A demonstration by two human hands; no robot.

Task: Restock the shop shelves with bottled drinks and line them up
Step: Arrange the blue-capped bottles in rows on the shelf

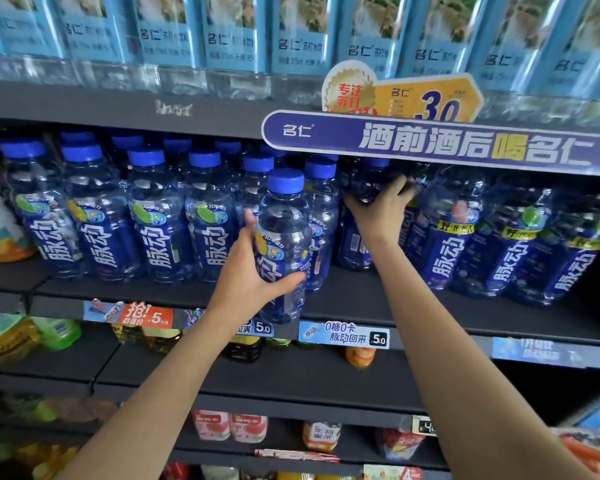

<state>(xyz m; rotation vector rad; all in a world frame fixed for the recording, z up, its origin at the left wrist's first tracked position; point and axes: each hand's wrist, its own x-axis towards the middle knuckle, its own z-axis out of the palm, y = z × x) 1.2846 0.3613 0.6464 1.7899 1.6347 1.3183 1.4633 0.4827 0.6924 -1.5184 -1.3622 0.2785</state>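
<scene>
My left hand (253,271) grips a blue-capped drink bottle (284,237) with a blue label, held upright at the front edge of the middle shelf (354,299). My right hand (381,209) reaches deeper into the shelf and closes around another blue bottle (368,188) standing further back under the banner. Rows of the same blue bottles (101,216) stand to the left, and more (499,244) fill the right side.
A blue promotional banner (430,143) hangs from the upper shelf edge above my right hand. Light-blue labelled water bottles (229,43) fill the top shelf. Price tags (343,336) line the shelf front. Lower shelves hold yellow, orange and red drinks (229,426).
</scene>
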